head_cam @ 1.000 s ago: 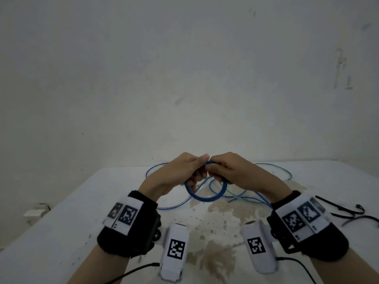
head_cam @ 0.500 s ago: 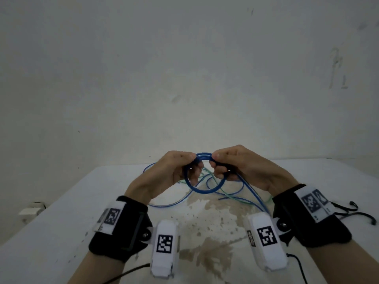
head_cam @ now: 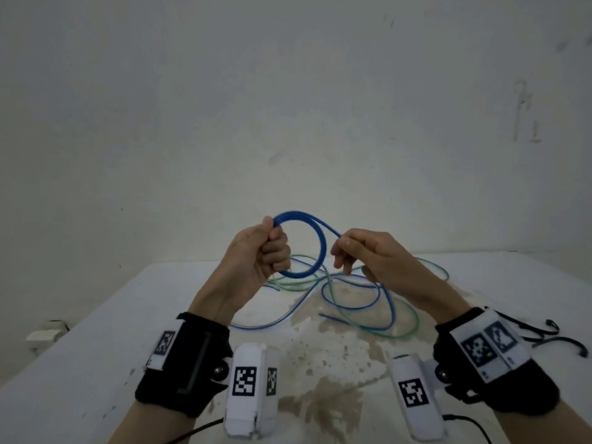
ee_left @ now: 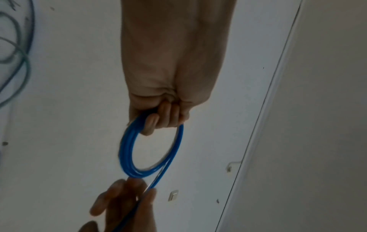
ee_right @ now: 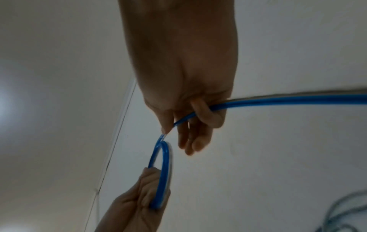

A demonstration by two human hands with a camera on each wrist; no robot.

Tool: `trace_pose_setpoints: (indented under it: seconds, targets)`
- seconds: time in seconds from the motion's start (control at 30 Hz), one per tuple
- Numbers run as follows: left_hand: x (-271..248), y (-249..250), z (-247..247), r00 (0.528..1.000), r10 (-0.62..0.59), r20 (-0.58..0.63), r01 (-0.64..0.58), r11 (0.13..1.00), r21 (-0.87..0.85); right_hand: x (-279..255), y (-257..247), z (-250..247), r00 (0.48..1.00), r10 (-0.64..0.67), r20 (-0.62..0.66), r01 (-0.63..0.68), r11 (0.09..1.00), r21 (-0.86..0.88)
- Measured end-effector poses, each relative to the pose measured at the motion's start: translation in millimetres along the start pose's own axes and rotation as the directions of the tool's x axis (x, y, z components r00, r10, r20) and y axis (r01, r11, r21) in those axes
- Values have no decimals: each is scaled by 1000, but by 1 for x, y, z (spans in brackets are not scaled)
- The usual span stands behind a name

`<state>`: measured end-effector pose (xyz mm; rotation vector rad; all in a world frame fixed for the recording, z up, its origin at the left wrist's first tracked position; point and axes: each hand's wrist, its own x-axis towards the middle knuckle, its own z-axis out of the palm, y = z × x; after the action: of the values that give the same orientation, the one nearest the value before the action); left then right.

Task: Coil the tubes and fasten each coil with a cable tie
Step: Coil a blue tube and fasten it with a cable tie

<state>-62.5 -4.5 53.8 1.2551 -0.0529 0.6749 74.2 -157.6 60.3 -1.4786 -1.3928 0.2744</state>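
A blue tube is wound into a small coil of several turns, held up above the table. My left hand grips the coil's left side in a fist. My right hand pinches the free run of the blue tube just right of the coil, with the tube passing through its curled fingers. The rest of the blue tube trails in loose loops on the table. A green tube lies tangled with it.
The white table has a brown stain in the middle. Black cable ties lie at the right edge behind my right wrist. A bare wall stands close behind the table. A small white object sits off the table's left edge.
Both hands rose and moved apart. The coil turned upright in my left hand, and my right hand slid out along the free tube to the right.
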Motion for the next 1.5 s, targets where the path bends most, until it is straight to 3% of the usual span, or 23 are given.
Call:
trace_pose_setpoints:
  seconds: [0.13, 0.3, 0.4, 0.5, 0.67, 0.73, 0.83, 0.93, 1.0, 1.17, 1.3, 1.4, 1.5]
  targets:
    - [4, -9, 9, 988, 106, -108, -123, 978, -169, 1, 6, 19, 996, 46, -75, -27, 971, 239]
    - [5, -28, 20, 950, 172, -261, -245, 927, -282, 7, 5, 40, 980, 184, -77, -104, 801, 590]
    - [3, -34, 23, 941, 199, -272, -276, 918, -283, 7, 7, 41, 976, 218, 17, -163, 675, 720]
    - [-3, -39, 19, 957, 198, -210, -247, 940, -236, 9, 8, 35, 980, 196, 34, -154, 638, 755]
    - [-15, -30, 9, 998, 66, 3, -64, 976, -209, 11, 4, 18, 988, 137, 65, -142, 690, 709]
    - [-15, -22, 6, 999, 16, 32, -11, 988, -152, 11, 4, 16, 988, 118, 100, -155, 744, 650]
    - [-11, -7, 6, 998, -35, 46, 32, 998, 63, 10, 0, 12, 982, 105, 158, -170, 861, 479]
    - [-7, 8, 10, 979, -186, 78, 150, 928, 340, 11, -8, 7, 968, 104, 229, -165, 950, 266]
    - [-5, 14, 14, 969, -229, 93, 180, 912, 369, 14, -13, 6, 964, 101, 245, -160, 959, 232]
    - [-6, 7, 24, 999, -33, -28, 38, 982, 185, 15, -11, 11, 982, 84, 169, -141, 921, 363]
    - [-6, -3, 28, 985, 59, -162, -75, 993, -94, 9, -2, 25, 990, 95, 103, -135, 846, 516]
    - [-4, -10, 28, 959, 116, -257, -187, 944, -272, 5, 2, 39, 985, 127, 114, -171, 738, 652]
    - [-5, -17, 26, 941, 166, -296, -259, 914, -311, 4, 4, 47, 977, 137, 161, -211, 591, 779]
